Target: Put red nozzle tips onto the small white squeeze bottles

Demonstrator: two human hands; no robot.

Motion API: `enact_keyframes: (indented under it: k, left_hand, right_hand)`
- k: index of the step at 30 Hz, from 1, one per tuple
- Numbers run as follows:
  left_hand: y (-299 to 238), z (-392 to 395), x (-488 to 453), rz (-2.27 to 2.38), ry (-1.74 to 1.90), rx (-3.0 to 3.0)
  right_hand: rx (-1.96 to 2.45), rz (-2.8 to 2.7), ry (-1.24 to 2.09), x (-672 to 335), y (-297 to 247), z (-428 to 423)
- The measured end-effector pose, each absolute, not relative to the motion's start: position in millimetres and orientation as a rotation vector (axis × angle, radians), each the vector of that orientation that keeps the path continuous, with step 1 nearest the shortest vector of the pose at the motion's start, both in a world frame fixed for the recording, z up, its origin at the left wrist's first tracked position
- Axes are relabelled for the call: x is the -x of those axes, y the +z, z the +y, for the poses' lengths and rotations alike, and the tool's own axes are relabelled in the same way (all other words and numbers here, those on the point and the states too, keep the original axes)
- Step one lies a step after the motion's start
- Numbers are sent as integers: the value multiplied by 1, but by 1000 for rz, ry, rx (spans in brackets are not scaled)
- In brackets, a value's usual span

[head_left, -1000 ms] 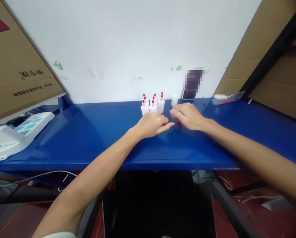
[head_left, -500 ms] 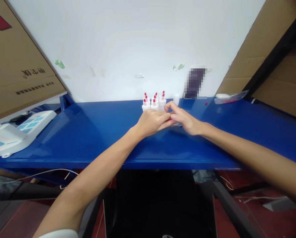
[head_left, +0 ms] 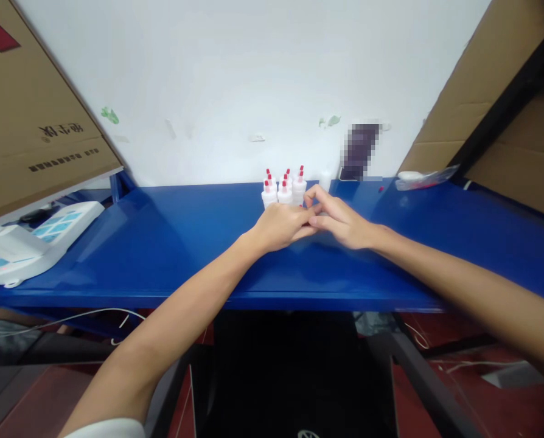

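My left hand [head_left: 283, 226] and my right hand [head_left: 338, 220] meet above the blue table, fingers bent and touching each other. Both are closed, and whatever lies between the fingers is hidden by them. A small red spot shows just behind the left hand's knuckles; I cannot tell what it belongs to. Right behind the hands stand several white squeeze bottles [head_left: 285, 196] with pointed tips and red caps, upright in a tight cluster. To the right of the cluster, behind my right hand, is a white bottle [head_left: 325, 180] on which no red cap shows.
A dark blurred-out panel [head_left: 359, 152] leans on the wall at the back. Near it lie a small red cap [head_left: 380, 190] and a clear plastic bag [head_left: 425, 179]. At left are a white device with blue keys [head_left: 57, 228] and a large cardboard box [head_left: 39, 115].
My hands stay together in nearly the same place. The right hand's fingers have shifted slightly, and a pale thing below them is now out of sight. A red spot now shows behind the left hand.
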State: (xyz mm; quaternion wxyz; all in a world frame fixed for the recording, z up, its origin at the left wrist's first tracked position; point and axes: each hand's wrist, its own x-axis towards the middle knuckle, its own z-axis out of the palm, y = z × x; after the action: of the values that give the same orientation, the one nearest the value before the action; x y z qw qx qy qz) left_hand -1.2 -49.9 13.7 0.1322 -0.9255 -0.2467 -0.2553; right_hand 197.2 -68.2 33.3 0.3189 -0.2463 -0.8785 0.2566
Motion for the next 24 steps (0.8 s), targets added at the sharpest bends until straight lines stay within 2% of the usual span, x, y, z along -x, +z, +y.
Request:
enact_keyframes:
  k: [10,14,20,24]
  left_hand:
    - [19,-58,-4,-823,-321,2907]
    - [17,-57,-4,-872,-265,2939]
    - [16,-59,-4,-891,-236,2964]
    - [18,-59,-4,-863,-253,2953]
  right_hand:
    - [643,-2009,747,-206,32,-57]
    - [713,-2062,717,-205,33,-57]
    - [837,-2182,392,-207,33,-47]
    - [881,-2196,460,-208,32,-46]
